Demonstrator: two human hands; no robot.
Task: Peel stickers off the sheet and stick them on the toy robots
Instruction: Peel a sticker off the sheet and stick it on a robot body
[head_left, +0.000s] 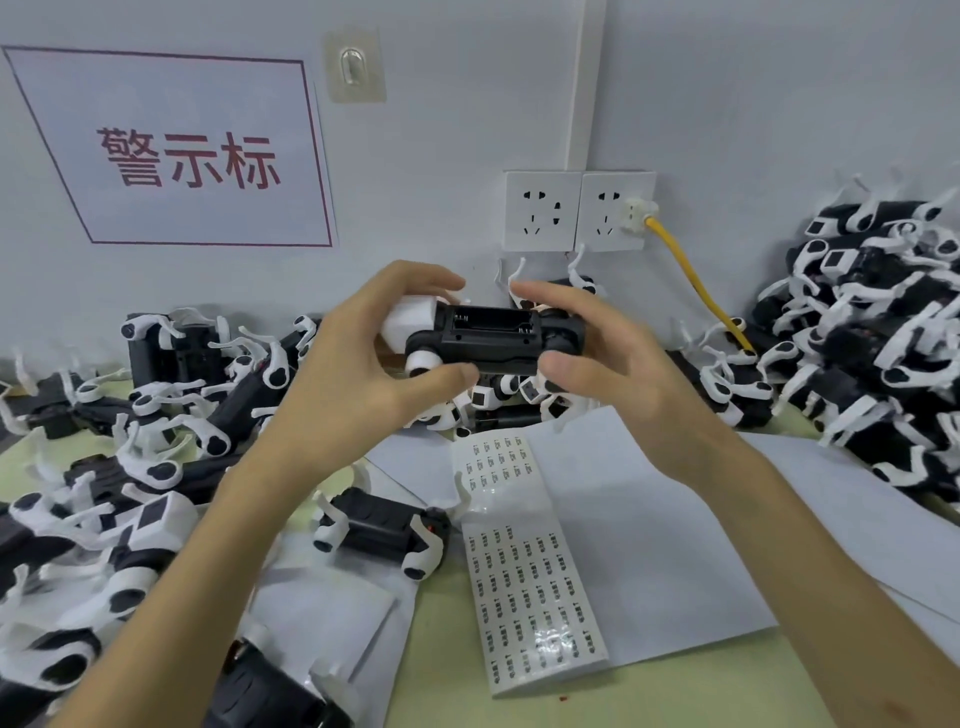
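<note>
I hold one black-and-white toy robot (488, 338) up in front of me, belly side toward the camera, with its open battery bay showing. My left hand (374, 353) grips its white head end, thumb under and fingers over. My right hand (587, 358) grips its other end the same way. Below on the table lies the long sticker sheet (524, 566) with rows of small printed labels; a stretch near its middle is bare. Whether a sticker sits on either fingertip cannot be seen.
Heaps of toy robots lie at the left (130, 457), at the right (883, 332) and behind my hands. One robot (384, 530) lies beside the sheet. White paper (675, 545) covers the table. Wall sockets (576, 210) with a yellow cable (696, 275) are behind.
</note>
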